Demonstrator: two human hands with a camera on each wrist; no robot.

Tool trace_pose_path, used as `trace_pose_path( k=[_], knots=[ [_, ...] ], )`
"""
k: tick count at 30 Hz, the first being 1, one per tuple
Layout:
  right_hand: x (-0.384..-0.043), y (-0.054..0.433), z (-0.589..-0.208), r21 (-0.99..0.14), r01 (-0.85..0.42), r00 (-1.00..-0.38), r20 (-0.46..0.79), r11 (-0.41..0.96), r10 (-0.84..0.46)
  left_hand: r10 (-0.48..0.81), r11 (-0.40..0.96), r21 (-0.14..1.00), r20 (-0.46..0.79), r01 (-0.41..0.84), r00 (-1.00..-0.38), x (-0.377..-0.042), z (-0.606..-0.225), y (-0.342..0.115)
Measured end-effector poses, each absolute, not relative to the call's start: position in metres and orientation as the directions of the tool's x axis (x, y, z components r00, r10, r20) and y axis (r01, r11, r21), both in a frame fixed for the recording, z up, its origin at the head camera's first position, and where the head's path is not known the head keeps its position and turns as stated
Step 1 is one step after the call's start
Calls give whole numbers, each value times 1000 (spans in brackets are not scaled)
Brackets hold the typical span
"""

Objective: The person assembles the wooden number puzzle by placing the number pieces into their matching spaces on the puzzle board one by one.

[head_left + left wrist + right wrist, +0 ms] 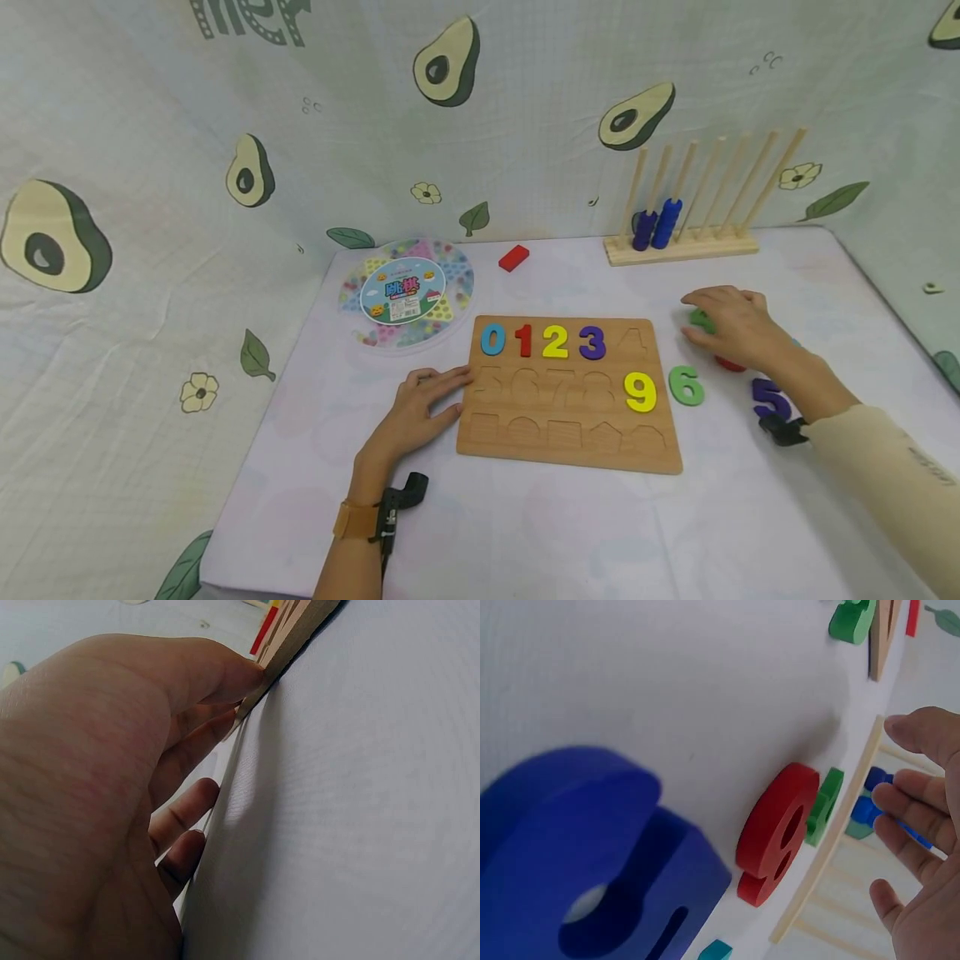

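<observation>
A wooden number board [570, 462] lies on the table, with 0, 1, 2 and 3 in its top row and a yellow 9 [641, 392] in its middle row. My left hand [412, 412] touches the board's left edge with fingertips and thumb. Over the loose pieces at the right hovers my right hand [731, 325], its fingers apart and nothing between them. Below it are a green piece [701, 320], partly covered, and a red 8 [780, 825]. Nearer me lie a green 6 [686, 386] and a purple-blue 5 [771, 398].
A round game box [403, 290] stands at the back left, with a red block [513, 258] to its right. At the back right is a wooden peg rack [682, 250] with blue beads on two pegs. A small teal piece [715, 950] shows beside the 5.
</observation>
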State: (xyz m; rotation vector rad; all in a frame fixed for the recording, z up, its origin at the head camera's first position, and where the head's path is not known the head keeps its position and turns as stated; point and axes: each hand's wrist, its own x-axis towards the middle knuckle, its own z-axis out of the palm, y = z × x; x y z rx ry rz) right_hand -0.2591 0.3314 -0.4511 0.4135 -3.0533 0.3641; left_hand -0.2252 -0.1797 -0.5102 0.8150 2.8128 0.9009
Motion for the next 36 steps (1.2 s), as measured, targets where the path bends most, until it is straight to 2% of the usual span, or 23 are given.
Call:
trace_pose_path(
  k=[36],
  knots=[
    [-277,366,-468,-223,-144,-982,-86,964,-166,518,681,552,102,481,-849,-225,-508,-178]
  ],
)
